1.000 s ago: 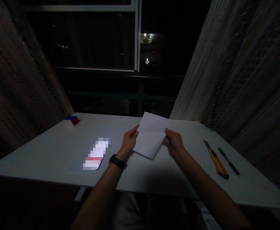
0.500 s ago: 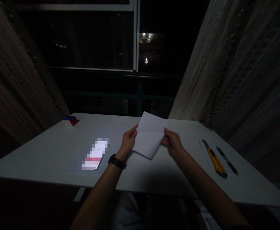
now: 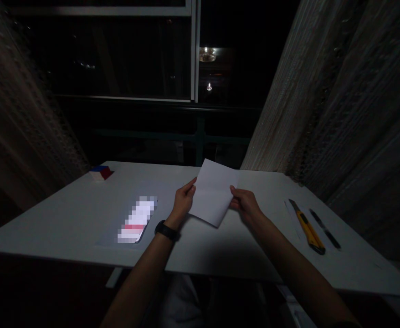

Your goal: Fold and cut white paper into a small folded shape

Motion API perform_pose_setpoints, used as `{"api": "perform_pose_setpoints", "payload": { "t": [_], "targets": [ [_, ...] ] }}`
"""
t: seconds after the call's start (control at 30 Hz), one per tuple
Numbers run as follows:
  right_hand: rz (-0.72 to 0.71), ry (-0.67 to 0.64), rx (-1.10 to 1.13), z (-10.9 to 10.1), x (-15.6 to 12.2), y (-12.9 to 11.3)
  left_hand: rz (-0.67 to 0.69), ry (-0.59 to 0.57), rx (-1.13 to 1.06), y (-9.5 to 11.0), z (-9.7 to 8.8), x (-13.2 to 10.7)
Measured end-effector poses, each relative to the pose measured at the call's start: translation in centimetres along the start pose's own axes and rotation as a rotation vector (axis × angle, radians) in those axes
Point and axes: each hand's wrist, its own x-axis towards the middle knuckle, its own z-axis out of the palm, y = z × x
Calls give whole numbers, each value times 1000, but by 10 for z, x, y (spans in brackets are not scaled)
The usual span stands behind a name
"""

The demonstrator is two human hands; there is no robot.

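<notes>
A folded white sheet of paper [image 3: 212,192] is held tilted just above a white table [image 3: 66,214] in a dim room. My left hand [image 3: 185,200], with a dark watch on its wrist, pinches the sheet's left edge. My right hand [image 3: 244,204] pinches the right edge. A faint crease runs across the paper's middle. Both hands are closed on the sheet.
A lit phone [image 3: 137,219] lies left of my left arm. A red and blue cube [image 3: 100,172] sits at the table's far left. A yellow utility knife [image 3: 307,228] and a black pen [image 3: 325,229] lie at the right. Curtains hang on both sides of a dark window.
My right hand has slid slightly left along the paper's edge, narrowing the sheet a little. The left hand has stayed almost still.
</notes>
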Motion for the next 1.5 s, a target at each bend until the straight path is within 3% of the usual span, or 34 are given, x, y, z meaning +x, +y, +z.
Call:
{"api": "perform_pose_setpoints", "payload": {
  "t": [0.53, 1.0, 1.33, 1.5],
  "targets": [
    [39, 11, 25, 0, 0, 0, -8, 23, -28, -1, -1, 1],
    [-58, 133, -22, 4, -4, 0, -14, 18, -30, -3, 0, 1],
    [-114, 123, -65, 6, -5, 4, 5, 34, 0, 2, 0, -1],
    [-51, 108, -85, 7, -6, 2, 13, 53, 1, 2, 1, -1]
  ]
}}
